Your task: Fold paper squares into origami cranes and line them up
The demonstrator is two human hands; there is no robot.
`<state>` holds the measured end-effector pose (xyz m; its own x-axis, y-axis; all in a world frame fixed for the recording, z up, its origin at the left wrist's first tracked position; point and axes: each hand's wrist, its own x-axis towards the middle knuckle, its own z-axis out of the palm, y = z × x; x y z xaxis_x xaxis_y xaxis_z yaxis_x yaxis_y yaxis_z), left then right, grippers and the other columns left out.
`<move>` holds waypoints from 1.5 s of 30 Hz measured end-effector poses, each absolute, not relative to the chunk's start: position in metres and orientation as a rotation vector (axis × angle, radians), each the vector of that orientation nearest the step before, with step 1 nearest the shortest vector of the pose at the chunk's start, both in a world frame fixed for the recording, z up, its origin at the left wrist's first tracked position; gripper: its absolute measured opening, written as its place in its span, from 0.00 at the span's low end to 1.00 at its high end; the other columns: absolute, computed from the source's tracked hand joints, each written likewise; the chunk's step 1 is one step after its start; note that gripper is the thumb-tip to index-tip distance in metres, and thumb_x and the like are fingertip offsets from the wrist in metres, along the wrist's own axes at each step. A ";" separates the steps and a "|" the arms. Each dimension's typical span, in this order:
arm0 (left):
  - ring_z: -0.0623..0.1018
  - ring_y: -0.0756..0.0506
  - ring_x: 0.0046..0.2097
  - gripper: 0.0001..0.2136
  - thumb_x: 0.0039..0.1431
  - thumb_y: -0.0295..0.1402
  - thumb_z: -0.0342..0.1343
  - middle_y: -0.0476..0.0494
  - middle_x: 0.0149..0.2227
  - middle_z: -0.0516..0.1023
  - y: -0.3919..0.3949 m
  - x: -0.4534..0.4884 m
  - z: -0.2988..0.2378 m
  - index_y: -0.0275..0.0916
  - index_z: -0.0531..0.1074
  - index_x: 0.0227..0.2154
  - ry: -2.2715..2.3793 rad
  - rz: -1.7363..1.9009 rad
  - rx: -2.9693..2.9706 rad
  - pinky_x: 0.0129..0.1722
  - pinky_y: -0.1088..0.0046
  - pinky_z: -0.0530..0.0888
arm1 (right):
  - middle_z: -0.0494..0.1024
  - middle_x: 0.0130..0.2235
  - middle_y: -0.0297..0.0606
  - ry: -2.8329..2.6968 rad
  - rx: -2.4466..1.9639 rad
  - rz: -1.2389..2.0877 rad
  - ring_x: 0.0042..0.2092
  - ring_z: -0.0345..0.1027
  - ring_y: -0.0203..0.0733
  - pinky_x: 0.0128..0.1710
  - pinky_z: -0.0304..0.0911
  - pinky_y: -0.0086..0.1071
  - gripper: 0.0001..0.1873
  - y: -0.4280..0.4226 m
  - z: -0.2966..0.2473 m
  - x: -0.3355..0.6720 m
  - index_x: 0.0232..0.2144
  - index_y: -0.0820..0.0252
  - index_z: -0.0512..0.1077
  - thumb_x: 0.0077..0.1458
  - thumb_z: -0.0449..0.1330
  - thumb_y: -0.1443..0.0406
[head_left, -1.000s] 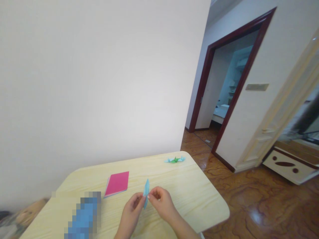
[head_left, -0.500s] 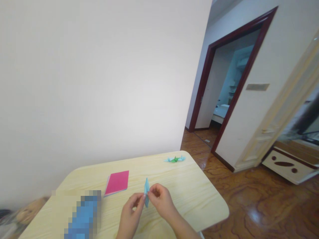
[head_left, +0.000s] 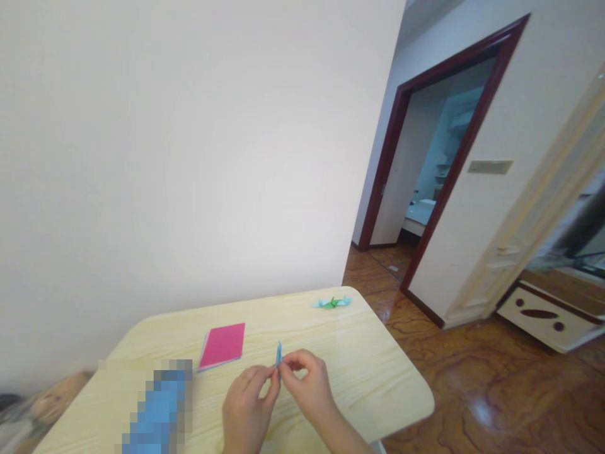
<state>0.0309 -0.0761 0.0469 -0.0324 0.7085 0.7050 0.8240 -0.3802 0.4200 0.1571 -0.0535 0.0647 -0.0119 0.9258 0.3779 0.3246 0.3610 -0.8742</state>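
Note:
My left hand (head_left: pixel 248 407) and my right hand (head_left: pixel 306 384) meet over the near middle of a light wooden table (head_left: pixel 368 372). Both pinch a small folded light-blue paper piece (head_left: pixel 278 354), whose narrow tip stands upright above the fingertips. The lower part of the paper is hidden between my fingers. A pink stack of square paper (head_left: pixel 222 346) lies flat on the table just beyond my left hand.
Small folded paper figures in blue and green (head_left: pixel 331 303) sit at the table's far right corner. A blurred blue patch (head_left: pixel 158 410) covers the near left. A white wall stands behind; a dark-framed doorway (head_left: pixel 425 183) and glossy wooden floor (head_left: pixel 496 391) are to the right.
The blue paper piece now shows less height above my fingers than before. My hands have closed in tighter on it and shifted slightly toward me.

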 end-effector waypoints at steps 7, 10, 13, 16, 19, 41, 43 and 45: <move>0.78 0.45 0.33 0.11 0.57 0.37 0.47 0.43 0.30 0.80 -0.080 0.027 0.048 0.41 0.75 0.32 -1.627 -1.290 -2.191 0.35 0.69 0.73 | 0.75 0.25 0.35 -1.581 -1.151 0.705 0.28 0.67 0.37 0.30 0.63 0.29 0.03 -0.052 0.066 0.163 0.24 0.60 0.74 0.42 0.61 0.68; 0.78 0.44 0.35 0.11 0.57 0.36 0.47 0.43 0.33 0.80 -0.082 0.028 0.049 0.42 0.75 0.34 -1.610 -1.305 -2.256 0.36 0.69 0.74 | 0.76 0.25 0.35 -1.615 -1.148 0.681 0.29 0.67 0.37 0.31 0.63 0.29 0.04 -0.053 0.068 0.165 0.26 0.59 0.75 0.42 0.61 0.68; 0.78 0.44 0.36 0.12 0.57 0.36 0.47 0.42 0.33 0.79 -0.083 0.029 0.050 0.41 0.75 0.34 -1.642 -1.356 -2.277 0.36 0.69 0.74 | 0.76 0.26 0.34 -1.641 -1.138 0.653 0.29 0.68 0.38 0.32 0.63 0.29 0.05 -0.054 0.072 0.167 0.27 0.58 0.75 0.42 0.61 0.69; 0.78 0.45 0.35 0.11 0.57 0.37 0.47 0.44 0.32 0.79 -0.082 0.029 0.052 0.42 0.75 0.34 -1.694 -1.437 -2.315 0.36 0.70 0.74 | 0.76 0.26 0.34 -1.651 -1.137 0.663 0.29 0.68 0.38 0.32 0.63 0.29 0.06 -0.054 0.074 0.168 0.27 0.58 0.75 0.42 0.60 0.69; 0.78 0.45 0.35 0.10 0.56 0.38 0.48 0.46 0.32 0.79 -0.081 0.029 0.056 0.43 0.74 0.32 -1.761 -1.564 -2.368 0.37 0.71 0.74 | 0.76 0.26 0.35 -1.667 -1.161 0.648 0.29 0.68 0.38 0.32 0.63 0.29 0.06 -0.054 0.075 0.169 0.27 0.59 0.76 0.42 0.60 0.70; 0.74 0.42 0.38 0.09 0.51 0.41 0.53 0.43 0.33 0.75 -0.078 0.031 0.060 0.42 0.73 0.27 -1.938 -1.955 -2.264 0.31 0.67 0.73 | 0.72 0.23 0.34 -1.745 -1.070 0.459 0.29 0.66 0.37 0.31 0.60 0.29 0.04 -0.060 0.080 0.167 0.22 0.60 0.70 0.43 0.56 0.72; 0.74 0.42 0.38 0.08 0.52 0.39 0.53 0.44 0.33 0.75 -0.078 0.031 0.061 0.42 0.72 0.27 -1.917 -1.956 -2.318 0.31 0.68 0.73 | 0.72 0.24 0.34 -1.747 -1.035 0.484 0.29 0.66 0.37 0.31 0.60 0.28 0.05 -0.059 0.080 0.168 0.22 0.60 0.69 0.44 0.55 0.73; 0.74 0.43 0.38 0.07 0.52 0.38 0.53 0.44 0.33 0.75 -0.078 0.030 0.062 0.42 0.72 0.27 -1.877 -1.947 -2.370 0.32 0.68 0.73 | 0.71 0.24 0.34 -1.764 -0.992 0.516 0.29 0.65 0.37 0.31 0.60 0.28 0.05 -0.059 0.080 0.170 0.22 0.60 0.68 0.45 0.54 0.72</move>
